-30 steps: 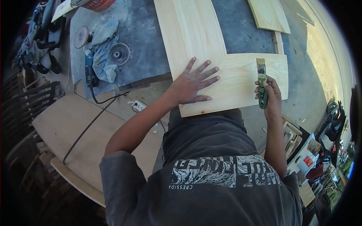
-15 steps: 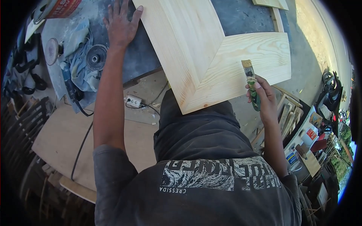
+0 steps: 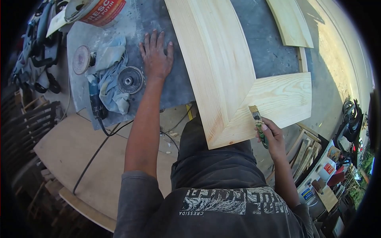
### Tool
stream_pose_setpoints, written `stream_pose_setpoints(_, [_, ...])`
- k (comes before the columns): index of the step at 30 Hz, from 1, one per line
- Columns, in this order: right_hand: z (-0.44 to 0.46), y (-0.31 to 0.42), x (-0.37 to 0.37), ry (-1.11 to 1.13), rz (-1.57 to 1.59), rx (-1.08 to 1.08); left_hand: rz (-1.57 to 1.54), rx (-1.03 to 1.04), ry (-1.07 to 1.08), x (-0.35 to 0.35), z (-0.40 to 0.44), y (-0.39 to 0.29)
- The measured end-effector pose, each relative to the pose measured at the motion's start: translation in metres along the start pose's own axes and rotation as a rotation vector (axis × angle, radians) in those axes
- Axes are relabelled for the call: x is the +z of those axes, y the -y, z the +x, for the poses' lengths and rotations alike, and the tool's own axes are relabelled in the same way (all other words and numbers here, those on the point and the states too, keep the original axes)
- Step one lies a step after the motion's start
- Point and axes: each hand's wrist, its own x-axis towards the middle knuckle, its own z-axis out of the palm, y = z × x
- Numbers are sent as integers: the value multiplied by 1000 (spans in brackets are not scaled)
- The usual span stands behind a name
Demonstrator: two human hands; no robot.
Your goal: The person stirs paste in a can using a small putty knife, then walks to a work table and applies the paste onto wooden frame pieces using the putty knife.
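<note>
My left hand lies flat on the blue-grey tabletop, fingers spread, just left of a pale wooden frame. The frame has two wide boards meeting at a slanted joint, and its near corner juts over the table edge above my lap. My right hand grips a paintbrush by its green handle. The worn bristle end points up and away from me, over the shorter board near the joint. Whether the bristles touch the wood I cannot tell.
Left on the table are an angle grinder, a round disc, a sanding disc, a blue rag and a red-labelled bucket. Another wooden piece lies far right. A power cord hangs at left.
The view has shifted, so the table sits lower in it. My left hand has moved slightly away from the frame's edge. The brush has moved left over the frame, closer to the joint.
</note>
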Motion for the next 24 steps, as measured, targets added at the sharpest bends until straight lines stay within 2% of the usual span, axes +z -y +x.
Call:
stream_pose_setpoints(10, [10, 3, -1, 18, 14, 36, 9, -48, 45, -7, 5, -8])
stream_pose_setpoints(24, [21, 3, -3, 2, 44, -41, 8, -78, 82, -12, 9, -11])
